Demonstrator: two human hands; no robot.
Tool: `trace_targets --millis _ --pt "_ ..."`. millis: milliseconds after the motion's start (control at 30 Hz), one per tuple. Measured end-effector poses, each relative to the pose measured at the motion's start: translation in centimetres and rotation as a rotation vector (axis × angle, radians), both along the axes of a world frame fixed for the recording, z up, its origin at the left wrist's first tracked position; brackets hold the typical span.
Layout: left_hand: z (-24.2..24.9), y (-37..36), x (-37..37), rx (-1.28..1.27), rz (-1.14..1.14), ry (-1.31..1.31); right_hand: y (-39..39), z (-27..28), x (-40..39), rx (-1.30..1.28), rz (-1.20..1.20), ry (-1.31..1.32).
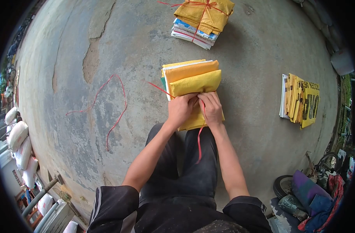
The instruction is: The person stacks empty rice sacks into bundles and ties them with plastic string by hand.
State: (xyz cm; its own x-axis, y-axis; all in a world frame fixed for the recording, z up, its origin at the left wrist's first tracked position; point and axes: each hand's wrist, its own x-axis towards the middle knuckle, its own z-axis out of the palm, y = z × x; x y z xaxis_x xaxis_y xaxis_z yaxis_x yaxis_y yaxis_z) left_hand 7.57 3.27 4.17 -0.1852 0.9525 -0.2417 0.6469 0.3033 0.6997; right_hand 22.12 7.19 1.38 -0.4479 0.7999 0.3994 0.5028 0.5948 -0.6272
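A bundle of folded yellow sacks (197, 82) lies on the floor just ahead of my knees, with white and green layers showing at its left side. Both my hands press together on top of it. A red plastic string (160, 89) runs around the bundle; one end sticks out left of my left hand (181, 109), the other hangs from my right hand (211, 109) toward my lap. The fingers of each hand are closed in a pinch on the string at the bundle's middle. The exact crossing of the string is hidden under my fingers.
Beyond stands a stack of sacks (204, 17) tied crosswise with red string. Folded yellow printed sacks (304, 101) lie at the right. A loose red string (125, 103) lies on the concrete at the left. Filled white sacks (22, 145) line the left edge; cloths (313, 194) sit lower right.
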Motion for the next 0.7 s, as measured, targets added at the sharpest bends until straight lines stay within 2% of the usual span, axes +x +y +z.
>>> trace_targets --millis 67,333,433,533,633,700 --pt "-0.2 0.4 -0.3 -0.007 -0.023 0.011 -0.4 -0.6 -0.1 0.120 -0.019 -0.082" --pt "-1.9 1.1 -0.7 -0.005 -0.094 0.035 -1.2 -2.2 -0.9 0.138 -0.130 -0.053" --pt "-1.8 0.9 -0.4 -0.012 -0.039 -0.001 -1.0 -2.4 -0.8 0.122 -0.112 -0.025" --pt "-1.7 0.8 -0.3 0.023 0.029 -0.150 -0.9 -2.4 -0.6 0.135 -0.096 -0.011" --pt "-1.1 1.0 -0.7 0.037 -0.066 -0.094 -1.0 -2.3 -0.5 0.146 -0.088 0.004" --pt "-0.4 1.3 -0.9 -0.123 -0.053 -0.167 -1.0 -2.2 -0.4 0.152 -0.085 0.016"
